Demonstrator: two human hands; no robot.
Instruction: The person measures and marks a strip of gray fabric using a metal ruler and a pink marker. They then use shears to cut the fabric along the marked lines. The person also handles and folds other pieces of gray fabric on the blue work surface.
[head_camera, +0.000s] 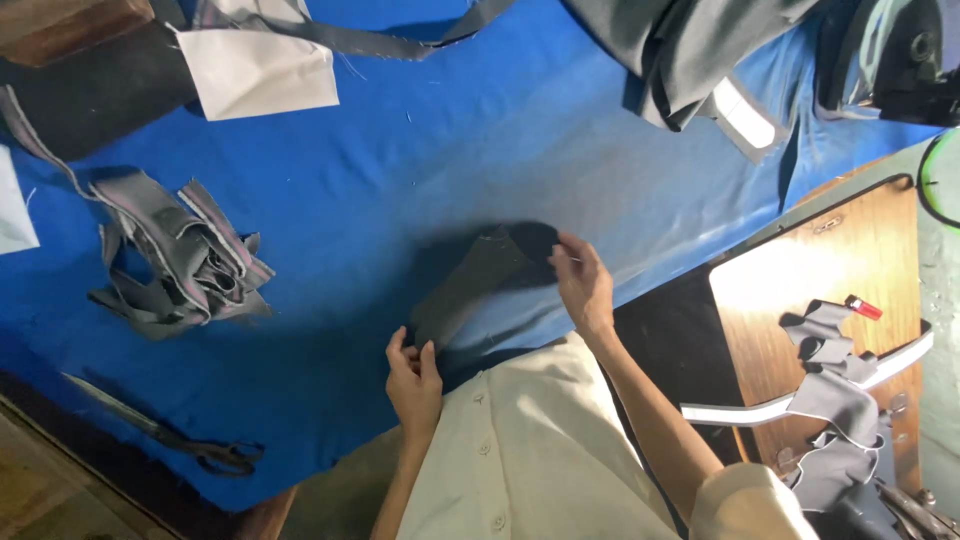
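So you're holding a dark grey fabric piece flat on the blue cloth covering the table, one hand at each end. Your left hand is pinching the near corner of it, thumb and fingertips pressed together on the edge. Your right hand is gripping the far end, fingers curled down over the rounded dark bit, thumb tucked against it. The piece is running on a slant between your two sets of fingers, lying right on the blue.

Well off past your left fingers, a tangled pile of grey strips is sitting on the blue, and nearer the table edge on that side a pair of dark scissors is lying flat. Beyond your right fingers, up at the far edge, a bundle of grey garment pieces is hanging onto the table. A white rectangle of fabric is lying at the far side too. Out past your right forearm, a wooden board is carrying more grey scraps.
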